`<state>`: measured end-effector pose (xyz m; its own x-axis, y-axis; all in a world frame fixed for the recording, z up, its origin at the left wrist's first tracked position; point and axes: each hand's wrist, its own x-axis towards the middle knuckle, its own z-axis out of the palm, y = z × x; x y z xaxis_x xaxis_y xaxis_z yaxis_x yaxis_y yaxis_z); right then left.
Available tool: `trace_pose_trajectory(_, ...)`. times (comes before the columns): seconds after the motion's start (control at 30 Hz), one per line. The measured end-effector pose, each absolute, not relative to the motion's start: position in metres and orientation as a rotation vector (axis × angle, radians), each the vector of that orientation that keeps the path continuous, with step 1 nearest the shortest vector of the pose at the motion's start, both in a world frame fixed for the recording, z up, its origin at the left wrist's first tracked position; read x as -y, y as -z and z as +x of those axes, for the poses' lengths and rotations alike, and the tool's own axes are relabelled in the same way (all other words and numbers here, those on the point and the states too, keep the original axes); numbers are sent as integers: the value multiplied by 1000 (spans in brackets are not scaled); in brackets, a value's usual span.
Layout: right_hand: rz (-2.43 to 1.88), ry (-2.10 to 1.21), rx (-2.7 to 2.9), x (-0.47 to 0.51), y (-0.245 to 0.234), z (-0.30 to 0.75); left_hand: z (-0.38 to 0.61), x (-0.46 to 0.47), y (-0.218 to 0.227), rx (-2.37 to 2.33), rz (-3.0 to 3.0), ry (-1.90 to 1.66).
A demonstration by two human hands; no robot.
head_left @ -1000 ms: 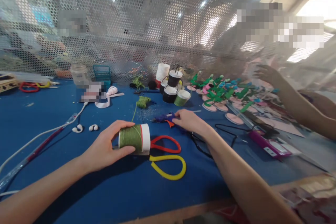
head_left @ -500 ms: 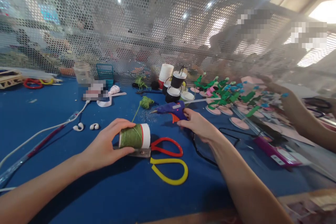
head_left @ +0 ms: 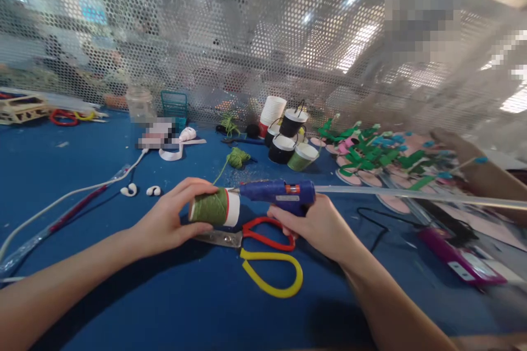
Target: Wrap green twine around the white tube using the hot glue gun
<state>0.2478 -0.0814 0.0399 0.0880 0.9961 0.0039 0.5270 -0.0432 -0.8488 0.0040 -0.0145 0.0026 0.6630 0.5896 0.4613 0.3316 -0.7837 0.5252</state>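
My left hand (head_left: 167,219) grips a paper cup (head_left: 211,208) lying on its side, wrapped in green yarn up to a red line, with a bare white rim. From the cup a strand runs back to a small ball of green yarn (head_left: 237,158). In my right hand (head_left: 319,227) is a blue glue gun (head_left: 275,192) with a long clear glue stick (head_left: 395,193) out of its back. Its nozzle points left, at the cup's upper side near the rim; whether it touches I cannot tell. Below both lie scissors (head_left: 272,288) with one red and one yellow handle.
Behind stand yarn-wrapped cups (head_left: 282,149) and a stack of white cups (head_left: 273,111) before a perforated metal screen (head_left: 230,38). Green paper pieces on pink discs (head_left: 362,162) and a purple power strip (head_left: 461,260) lie right. White earbuds (head_left: 129,190) and a cable lie left.
My right hand has brought the glue gun left and down, from beyond the cup to its rim. My left hand keeps the cup. The view has shifted slightly, and the other person's arm has moved.
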Motion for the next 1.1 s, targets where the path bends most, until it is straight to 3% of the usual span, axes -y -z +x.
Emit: trace_pose_trajectory(1.1, -1614, -429, 1844, 95, -35, 246, 5, 9, -2, -834, 2232, -864)
